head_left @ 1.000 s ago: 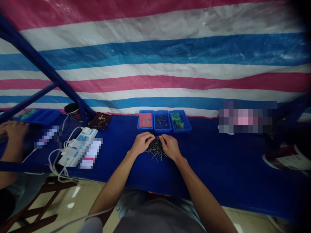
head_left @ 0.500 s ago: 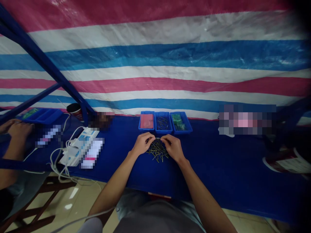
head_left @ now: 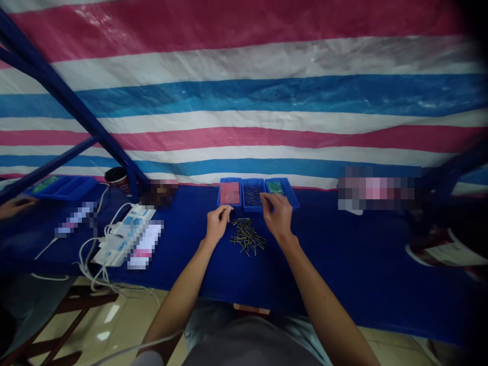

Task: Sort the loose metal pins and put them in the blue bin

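A loose pile of thin, dark and yellowish metal rods (head_left: 248, 238), perhaps drill bits, lies on the blue tabletop between my forearms. My left hand (head_left: 218, 223) is closed, thumb and fingers together, just in front of the blue bin (head_left: 230, 205) that has a pink sheet or packet (head_left: 230, 192) in it. My right hand (head_left: 278, 216) is in a pinch at the front right of the middle blue bin (head_left: 253, 209), where several similar thin rods (head_left: 252, 193) lie. What either pinch holds, if anything, is too small to make out.
The right bin (head_left: 294, 201) contains green packets (head_left: 275, 187). At left are a white power strip (head_left: 127, 231) with tangled cables, a dark cup (head_left: 117, 176) and a co-worker's hand (head_left: 17, 207). A striped tarp (head_left: 244, 96) hangs behind the table; a blue metal frame (head_left: 72, 107) slants at left.
My hands, together above the pile before, have parted. The right hand has moved forward to the middle bin; the left has shifted slightly left. The rod pile is now uncovered.
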`<action>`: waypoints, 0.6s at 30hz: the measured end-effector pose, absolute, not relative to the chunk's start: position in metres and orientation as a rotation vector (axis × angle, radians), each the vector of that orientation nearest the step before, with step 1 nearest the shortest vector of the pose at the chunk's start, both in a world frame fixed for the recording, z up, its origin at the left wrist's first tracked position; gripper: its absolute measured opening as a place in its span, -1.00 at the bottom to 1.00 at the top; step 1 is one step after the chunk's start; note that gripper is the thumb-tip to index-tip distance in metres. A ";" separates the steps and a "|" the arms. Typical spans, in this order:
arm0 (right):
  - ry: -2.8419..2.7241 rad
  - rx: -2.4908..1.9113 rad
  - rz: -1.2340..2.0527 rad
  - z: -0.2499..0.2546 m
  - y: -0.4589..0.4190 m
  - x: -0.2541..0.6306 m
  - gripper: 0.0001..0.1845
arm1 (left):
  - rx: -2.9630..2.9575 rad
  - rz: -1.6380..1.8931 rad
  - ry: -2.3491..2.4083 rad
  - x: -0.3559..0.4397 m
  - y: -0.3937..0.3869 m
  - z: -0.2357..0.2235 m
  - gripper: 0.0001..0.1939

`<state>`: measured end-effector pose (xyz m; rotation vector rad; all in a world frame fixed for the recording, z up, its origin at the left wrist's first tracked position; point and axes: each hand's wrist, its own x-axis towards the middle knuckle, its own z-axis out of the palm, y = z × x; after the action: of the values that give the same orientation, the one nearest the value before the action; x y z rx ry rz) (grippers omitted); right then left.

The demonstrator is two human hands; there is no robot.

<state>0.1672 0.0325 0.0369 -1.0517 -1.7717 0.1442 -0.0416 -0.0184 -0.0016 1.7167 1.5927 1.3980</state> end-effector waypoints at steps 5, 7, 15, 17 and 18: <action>-2.022 -0.994 0.319 -0.003 0.017 0.174 -0.78 | 1.875 1.164 1.718 -0.042 -0.014 -0.007 -0.73; -2.121 -1.057 0.377 -0.013 0.016 0.175 -0.80 | 1.915 1.027 1.730 -0.041 -0.013 -0.008 -0.75; -2.244 -1.264 0.425 -0.022 0.021 0.171 -0.76 | 2.010 0.753 1.841 -0.037 -0.014 -0.003 -0.80; -2.269 -1.279 0.430 -0.022 0.021 0.171 -0.75 | 2.017 0.723 1.855 -0.036 -0.014 -0.003 -0.81; -2.277 -1.285 0.438 -0.022 0.021 0.171 -0.75 | 2.020 0.710 1.857 -0.036 -0.014 -0.003 -0.81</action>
<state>0.1706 0.0206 -0.0216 -1.2849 -2.2773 0.4382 -0.0358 -0.0141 -0.0028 2.0195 1.8575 0.7102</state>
